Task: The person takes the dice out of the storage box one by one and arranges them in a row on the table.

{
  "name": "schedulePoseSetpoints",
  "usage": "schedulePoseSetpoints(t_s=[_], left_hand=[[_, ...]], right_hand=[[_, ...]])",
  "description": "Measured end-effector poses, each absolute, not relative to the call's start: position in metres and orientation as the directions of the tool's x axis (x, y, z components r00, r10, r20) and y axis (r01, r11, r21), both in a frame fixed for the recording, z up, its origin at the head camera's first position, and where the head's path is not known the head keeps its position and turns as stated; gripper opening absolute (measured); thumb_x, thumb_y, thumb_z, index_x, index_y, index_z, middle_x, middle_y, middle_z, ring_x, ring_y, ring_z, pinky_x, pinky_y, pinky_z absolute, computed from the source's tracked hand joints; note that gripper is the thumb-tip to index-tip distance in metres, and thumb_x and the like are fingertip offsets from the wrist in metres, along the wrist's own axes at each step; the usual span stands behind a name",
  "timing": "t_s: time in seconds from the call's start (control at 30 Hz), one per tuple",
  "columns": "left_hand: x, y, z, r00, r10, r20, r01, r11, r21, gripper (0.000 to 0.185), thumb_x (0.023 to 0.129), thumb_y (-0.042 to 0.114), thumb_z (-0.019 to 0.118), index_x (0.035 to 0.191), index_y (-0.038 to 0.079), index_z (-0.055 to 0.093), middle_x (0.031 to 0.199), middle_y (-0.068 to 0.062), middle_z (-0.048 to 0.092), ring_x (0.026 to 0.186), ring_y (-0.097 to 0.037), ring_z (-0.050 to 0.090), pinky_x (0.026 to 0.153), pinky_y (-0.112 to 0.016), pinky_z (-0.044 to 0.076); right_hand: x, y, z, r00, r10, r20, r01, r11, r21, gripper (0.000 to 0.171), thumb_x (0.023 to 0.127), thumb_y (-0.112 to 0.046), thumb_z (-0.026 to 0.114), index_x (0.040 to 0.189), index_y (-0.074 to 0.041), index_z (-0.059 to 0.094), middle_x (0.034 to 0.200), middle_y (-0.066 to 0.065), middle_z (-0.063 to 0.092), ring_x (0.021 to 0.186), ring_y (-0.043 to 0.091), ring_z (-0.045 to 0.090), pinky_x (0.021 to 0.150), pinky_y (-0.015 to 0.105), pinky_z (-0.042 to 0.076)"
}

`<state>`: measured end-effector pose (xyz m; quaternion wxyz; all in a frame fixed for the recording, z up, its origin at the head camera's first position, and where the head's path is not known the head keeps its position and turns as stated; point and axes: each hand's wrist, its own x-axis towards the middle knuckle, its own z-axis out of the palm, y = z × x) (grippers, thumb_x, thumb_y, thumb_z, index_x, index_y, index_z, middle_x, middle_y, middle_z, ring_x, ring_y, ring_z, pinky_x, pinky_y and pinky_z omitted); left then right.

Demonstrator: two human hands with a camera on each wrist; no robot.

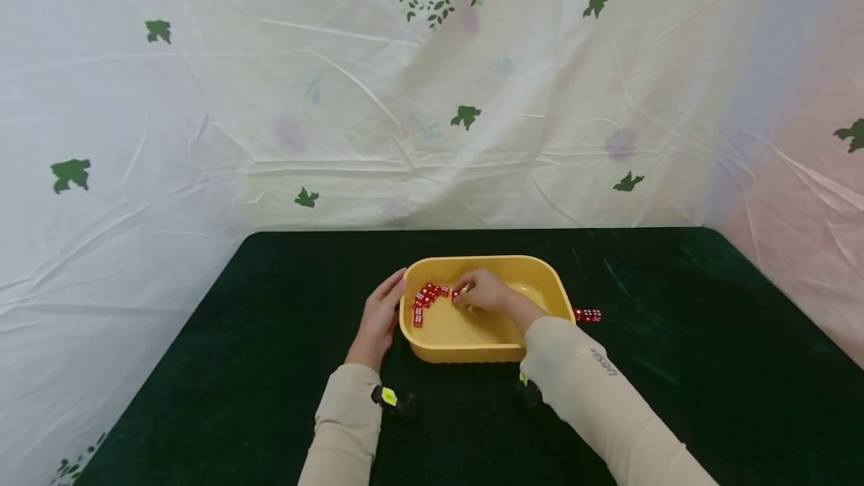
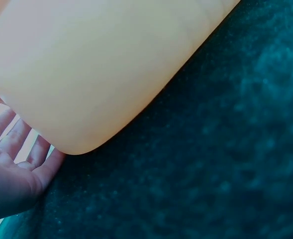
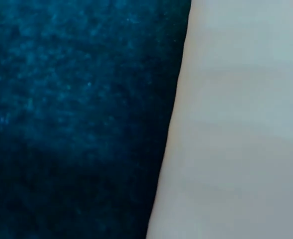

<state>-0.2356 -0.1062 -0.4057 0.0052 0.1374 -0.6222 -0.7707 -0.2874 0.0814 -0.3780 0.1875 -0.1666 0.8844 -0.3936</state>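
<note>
A yellow plastic basin point(image 1: 466, 355) stands on the dark green cloth, and several red dice with white dots point(image 1: 428, 293) lie in a curved row along its left inside. My right hand point(image 1: 487, 291) reaches into the basin and pinches a red die point(image 1: 455, 295) at the right end of that row; the fingers partly cover it. Against the basin's left outer side rests my left hand point(image 1: 379, 317), its fingers fairly straight. The left wrist view shows these fingers beside the basin's corner point(image 2: 91, 89). Only the basin's wall point(image 3: 236, 124) fills the right wrist view, without the hand.
More red dice point(image 1: 589, 315) sit in a short row on the cloth just right of the basin, partly hidden by its rim. The green-covered table point(image 1: 283, 366) ends at a pale curtain point(image 1: 378, 171) with green leaf prints.
</note>
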Motion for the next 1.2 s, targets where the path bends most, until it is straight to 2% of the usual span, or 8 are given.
schedulePoseSetpoints(t_s=[0.2,0.37,0.6,0.87,1.2], left_hand=[[-0.235,-0.105,-0.406,-0.961,-0.182,-0.208,-0.165,-0.228,0.96,0.039,0.083,0.037,0.053,0.119,0.021,0.052,0.124,0.001,0.044,0.11,-0.018,0.042,0.089,-0.039,0.035],[-0.236,-0.105,-0.407,-0.961,-0.186,-0.205,-0.161,-0.228,0.96,0.038,0.084,0.036,0.053,0.119,0.022,0.052,0.124,0.002,0.044,0.11,-0.017,0.041,0.089,-0.038,0.035],[-0.237,-0.104,-0.408,-0.962,-0.189,-0.198,-0.154,-0.226,0.962,0.038,0.084,0.036,0.053,0.119,0.022,0.052,0.124,0.003,0.044,0.109,-0.016,0.041,0.089,-0.038,0.036],[-0.236,-0.105,-0.408,-0.961,-0.187,-0.203,-0.158,-0.233,0.96,0.038,0.083,0.037,0.054,0.118,0.022,0.052,0.123,0.003,0.044,0.109,-0.016,0.042,0.089,-0.038,0.036],[-0.238,-0.105,-0.409,-0.962,-0.186,-0.199,-0.156,-0.221,0.963,0.037,0.084,0.037,0.053,0.118,0.023,0.052,0.124,0.003,0.044,0.109,-0.016,0.042,0.089,-0.037,0.036]], right_hand=[[-0.287,0.086,-0.368,-0.848,-0.493,-0.196,-0.184,0.619,-0.764,0.017,0.081,-0.008,0.059,0.097,-0.002,0.062,0.077,0.009,0.056,0.063,0.022,0.053,0.055,0.027,0.046],[-0.289,0.092,-0.361,-0.839,-0.515,-0.175,-0.221,0.617,-0.756,0.016,0.081,-0.008,0.059,0.096,-0.003,0.062,0.079,0.007,0.056,0.065,0.019,0.052,0.057,0.027,0.046],[-0.29,0.104,-0.348,-0.821,-0.564,-0.088,-0.321,0.584,-0.746,0.016,0.081,-0.006,0.058,0.094,0.002,0.062,0.083,0.008,0.058,0.067,0.018,0.052,0.06,0.029,0.047],[-0.289,0.118,-0.333,-0.834,-0.543,-0.096,-0.308,0.603,-0.736,0.021,0.083,-0.011,0.058,0.1,-0.001,0.061,0.087,0.008,0.058,0.07,0.021,0.052,0.068,0.038,0.047],[-0.287,0.144,-0.32,-0.848,-0.525,-0.071,-0.307,0.596,-0.742,0.021,0.083,-0.014,0.058,0.101,-0.003,0.06,0.092,0.012,0.058,0.075,0.023,0.052,0.074,0.04,0.046]])
